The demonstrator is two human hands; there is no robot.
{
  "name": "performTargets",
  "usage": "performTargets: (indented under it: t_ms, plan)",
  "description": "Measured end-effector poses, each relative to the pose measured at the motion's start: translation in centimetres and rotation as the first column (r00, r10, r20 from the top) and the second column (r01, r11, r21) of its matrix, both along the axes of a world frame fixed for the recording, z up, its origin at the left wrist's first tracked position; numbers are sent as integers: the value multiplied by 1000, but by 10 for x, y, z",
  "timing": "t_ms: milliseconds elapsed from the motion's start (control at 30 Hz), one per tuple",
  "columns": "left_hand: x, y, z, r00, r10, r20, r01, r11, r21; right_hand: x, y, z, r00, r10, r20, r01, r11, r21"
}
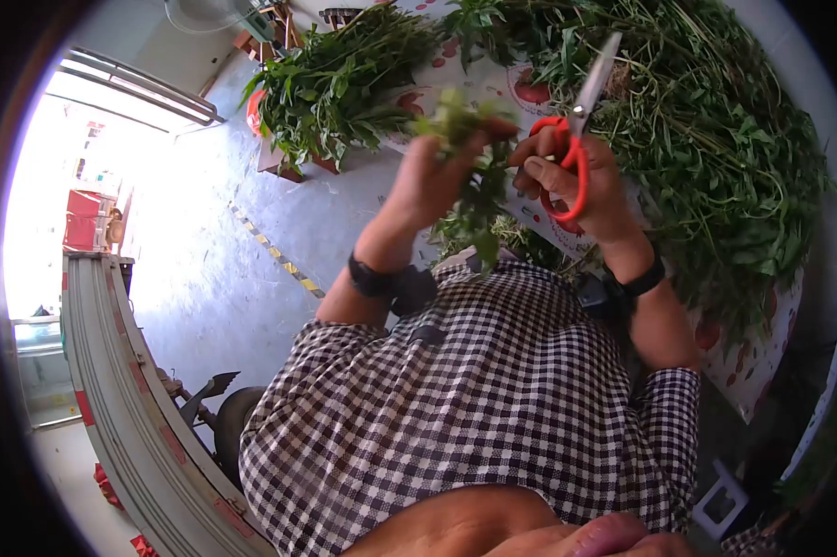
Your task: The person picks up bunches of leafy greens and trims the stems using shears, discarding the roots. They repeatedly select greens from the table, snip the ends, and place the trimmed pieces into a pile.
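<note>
Watching left hand [430, 183], blurred, curled round leafy sprig [482, 209], grip tightness unclear to me; right hand [608, 190], closed, fingertips pinched, holds red scissors [580, 111] beside leafy pile [734, 148]. Careless wrist turn could nick left fingers.

The counter [748, 385] stretches before the person [474, 390] and to the right. On it, a large heap of greens [725, 167] lies right, a smaller bundle [335, 79] far left. A tape strip [275, 251] crosses the floor [196, 232] left of the counter; a long panel [126, 371] stands nearer, further left.
</note>
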State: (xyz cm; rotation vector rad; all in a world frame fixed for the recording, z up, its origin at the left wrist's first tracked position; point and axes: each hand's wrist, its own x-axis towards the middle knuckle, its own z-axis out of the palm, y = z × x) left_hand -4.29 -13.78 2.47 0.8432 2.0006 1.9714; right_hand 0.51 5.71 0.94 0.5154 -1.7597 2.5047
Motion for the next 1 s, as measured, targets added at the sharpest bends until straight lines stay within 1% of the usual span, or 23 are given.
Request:
performTargets:
  t_ms: [67, 100, 167, 200, 233, 267, 333, 367, 467, 500, 600, 633, 667, 733, 767, 800, 867, 967, 1000]
  plan:
    - [11, 18, -4, 987, -23, -157, 12, 998, -66, 8, 0, 8, 996, -87, 34, 89, 994, -62]
    - [12, 21, -5, 985, -40, -171, 18, 992, -125, 13, 2, 9, 989, -136, 53, 141, 986, -90]
    - [14, 27, -9, 978, -81, -191, 33, 970, -240, 17, 9, 2, 978, -185, 101, 192, 980, -58]
    - [15, 29, -11, 988, -115, -102, 79, 948, -309, 19, 13, -4, 970, -208, 127, 215, 976, -42]
    - [16, 30, -13, 990, -142, -11, 128, 919, -374, 22, 15, -9, 964, -199, 176, 216, 973, -86]
    - [17, 31, -16, 984, -160, 81, 180, 883, -434, 25, 18, -15, 953, -275, 126, 275, 961, 18]
    - [18, 36, -26, 965, -185, 186, 244, 893, -377, 29, 22, -25, 919, -394, 8, 383, 898, 218]
    - [18, 38, -30, 952, -198, 235, 272, 897, -347, 31, 21, -27, 875, -469, -124, 484, 833, 269]
    - [17, 41, -36, 838, -359, 410, 461, 868, -182, 36, 26, -33, 823, -495, -278, 562, 780, 275]
    - [33, 49, -19, 718, -405, 566, 442, 894, 80, 42, 30, -32, 868, -465, -173, 497, 819, 287]
    - [35, 50, -25, 612, -458, 645, 513, 851, 117, 54, 44, -34, 854, -456, -251, 520, 764, 382]
    - [36, 46, -28, 574, -416, 705, 413, 891, 190, 60, 45, -36, 853, -474, -219, 522, 789, 325]
    - [25, 40, -35, 524, -512, 680, 376, 856, 354, 66, 52, -36, 829, -513, -224, 560, 755, 341]
    - [-7, 21, -47, 443, -682, 582, 260, 719, 645, 85, 71, -38, 777, -582, -237, 627, 686, 369]
    - [-13, 11, -41, 552, -616, 562, 189, 749, 635, 98, 85, -36, 767, -627, -141, 614, 650, 448]
    - [-19, 0, -33, 651, -535, 538, 113, 770, 628, 108, 99, -35, 734, -669, -117, 624, 598, 502]
    - [-38, -26, -27, 763, -454, 461, 53, 754, 655, 123, 121, -34, 659, -749, -75, 625, 489, 608]
    - [-42, -59, -13, 873, -257, 416, -15, 836, 549, 129, 144, -36, 566, -806, -173, 699, 358, 618]
    - [-38, -62, -14, 898, -190, 397, -39, 865, 500, 124, 147, -36, 573, -789, -223, 702, 331, 631]
